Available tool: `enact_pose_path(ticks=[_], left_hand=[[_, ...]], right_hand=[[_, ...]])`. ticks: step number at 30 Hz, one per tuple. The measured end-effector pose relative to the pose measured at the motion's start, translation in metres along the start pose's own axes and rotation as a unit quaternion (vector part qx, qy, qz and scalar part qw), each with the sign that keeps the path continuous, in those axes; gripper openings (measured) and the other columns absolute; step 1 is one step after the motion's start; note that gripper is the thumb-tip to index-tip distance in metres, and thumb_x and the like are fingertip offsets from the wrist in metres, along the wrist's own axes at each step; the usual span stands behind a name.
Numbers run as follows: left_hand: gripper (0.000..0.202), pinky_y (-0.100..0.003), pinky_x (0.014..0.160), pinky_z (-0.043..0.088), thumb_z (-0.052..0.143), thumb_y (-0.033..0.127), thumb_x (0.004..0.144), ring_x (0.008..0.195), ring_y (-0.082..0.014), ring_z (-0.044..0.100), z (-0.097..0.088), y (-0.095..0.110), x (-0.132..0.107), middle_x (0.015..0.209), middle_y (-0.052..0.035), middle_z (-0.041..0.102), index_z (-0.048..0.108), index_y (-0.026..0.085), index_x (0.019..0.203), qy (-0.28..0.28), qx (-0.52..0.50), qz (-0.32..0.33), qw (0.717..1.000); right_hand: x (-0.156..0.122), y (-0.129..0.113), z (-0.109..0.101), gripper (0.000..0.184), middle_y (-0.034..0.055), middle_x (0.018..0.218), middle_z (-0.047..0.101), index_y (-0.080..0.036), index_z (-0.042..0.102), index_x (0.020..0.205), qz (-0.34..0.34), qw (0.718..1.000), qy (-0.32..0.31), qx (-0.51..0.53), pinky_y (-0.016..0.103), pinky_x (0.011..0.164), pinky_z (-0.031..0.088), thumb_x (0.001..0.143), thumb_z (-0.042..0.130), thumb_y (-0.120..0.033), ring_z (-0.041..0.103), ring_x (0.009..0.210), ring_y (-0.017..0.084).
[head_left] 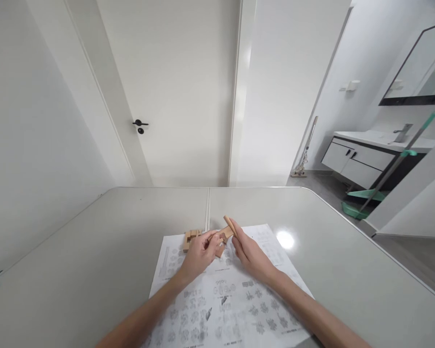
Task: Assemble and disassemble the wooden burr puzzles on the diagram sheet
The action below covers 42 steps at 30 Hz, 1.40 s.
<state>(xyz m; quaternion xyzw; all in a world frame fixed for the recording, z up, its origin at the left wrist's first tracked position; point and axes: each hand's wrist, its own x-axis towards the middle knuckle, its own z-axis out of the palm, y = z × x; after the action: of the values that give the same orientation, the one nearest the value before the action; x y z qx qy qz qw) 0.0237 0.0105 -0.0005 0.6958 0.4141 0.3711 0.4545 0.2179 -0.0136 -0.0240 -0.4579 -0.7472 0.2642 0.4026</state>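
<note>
From the head camera, the only view I have, both hands meet just below the middle of the frame over a printed instruction sheet (226, 302) that lies flat on the grey counter (94, 251). My right hand (249, 252) has its grip closed in a pinch on a wooden bar (227, 224), whose free end tilts up and away towards the upper left. My left hand (198, 255) has its grip closed by the fingertips on a notched wooden block (224, 237), which touches the bar's lower end; the fingers hide how the two interlock, so I cannot tell if they are seated. Just to the left, touching the sheet's top edge, lies a small cluster of loose wooden pieces (191, 236). In my judgement the joining goes best with the block held steady and low over the paper, the bar turned until its notch faces the block's slot, and light pressure rather than force, so nothing slips out and knocks the cluster. Further back are a white door with a black door handle (140, 124) and, at the right edge, a green dustpan (353, 209) beside a vanity.
</note>
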Motion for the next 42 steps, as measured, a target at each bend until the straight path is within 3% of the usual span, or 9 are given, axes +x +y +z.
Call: enact_pose_path(ticks=[7,12,14,24,33,38,42], left_hand=[[0.039,-0.021,0.042,0.030,0.046,0.052,0.100,0.042,-0.0078,0.032,0.010,0.000,-0.003,0.056,0.0076,0.038,0.063,0.017,0.097,0.003,-0.053,0.008,0.999],[0.040,-0.020,0.040,0.026,0.047,0.054,0.099,0.042,-0.0063,0.027,0.004,0.001,-0.001,0.057,0.0085,0.033,0.059,0.017,0.088,-0.046,-0.075,-0.010,0.996],[0.040,-0.020,0.040,0.025,0.048,0.054,0.098,0.042,-0.0059,0.026,0.001,0.001,0.000,0.057,0.0086,0.033,0.058,0.017,0.086,-0.061,-0.071,-0.012,0.995],[0.037,-0.021,0.044,0.034,0.041,0.050,0.103,0.039,-0.0048,0.040,0.018,0.000,-0.005,0.065,0.0075,0.040,0.055,0.018,0.093,-0.023,-0.088,0.002,0.996],[0.038,-0.021,0.041,0.026,0.044,0.054,0.101,0.043,-0.0051,0.029,0.013,-0.001,-0.003,0.064,0.0079,0.034,0.056,0.018,0.094,-0.055,-0.104,-0.015,0.993],[0.038,-0.021,0.041,0.028,0.044,0.055,0.100,0.044,-0.0054,0.029,0.019,-0.004,-0.004,0.065,0.0079,0.034,0.054,0.019,0.092,-0.036,-0.124,-0.014,0.991],[0.038,-0.021,0.042,0.029,0.045,0.055,0.100,0.045,-0.0058,0.028,0.021,-0.004,-0.004,0.065,0.0082,0.032,0.051,0.019,0.089,-0.038,-0.133,-0.015,0.990]], right_hand=[[-0.001,0.003,0.001,0.057,0.0122,0.106,0.065,-0.028,0.009,0.161,-0.018,1.000,0.004,-0.015,0.033,0.065,0.051,0.107,0.024,-0.033,0.058,0.070,0.021],[0.003,0.001,-0.013,0.057,0.0033,0.082,0.059,-0.028,0.013,0.162,-0.030,0.997,-0.070,-0.011,0.032,0.067,0.050,0.106,0.027,-0.030,0.054,0.067,0.019],[0.004,0.000,-0.018,0.057,0.0026,0.081,0.057,-0.027,0.014,0.162,-0.034,0.996,-0.081,-0.007,0.031,0.068,0.050,0.106,0.028,-0.029,0.052,0.067,0.019],[0.000,0.000,-0.004,0.057,0.0060,0.089,0.060,-0.028,0.012,0.162,-0.022,0.999,-0.031,0.030,0.030,0.063,0.049,0.106,0.026,-0.031,0.046,0.064,0.018],[0.002,-0.001,-0.013,0.054,-0.0008,0.072,0.048,-0.029,0.019,0.161,-0.027,0.997,-0.067,0.036,0.031,0.066,0.047,0.107,0.026,-0.031,0.046,0.063,0.018],[0.000,-0.001,-0.005,0.057,0.0038,0.083,0.056,-0.028,0.016,0.161,-0.016,0.998,-0.046,0.034,0.031,0.066,0.050,0.106,0.028,-0.029,0.049,0.064,0.018],[0.000,-0.004,-0.004,0.056,0.0063,0.094,0.060,-0.030,0.017,0.161,-0.013,0.997,-0.064,0.050,0.030,0.065,0.050,0.106,0.026,-0.029,0.047,0.061,0.016]])
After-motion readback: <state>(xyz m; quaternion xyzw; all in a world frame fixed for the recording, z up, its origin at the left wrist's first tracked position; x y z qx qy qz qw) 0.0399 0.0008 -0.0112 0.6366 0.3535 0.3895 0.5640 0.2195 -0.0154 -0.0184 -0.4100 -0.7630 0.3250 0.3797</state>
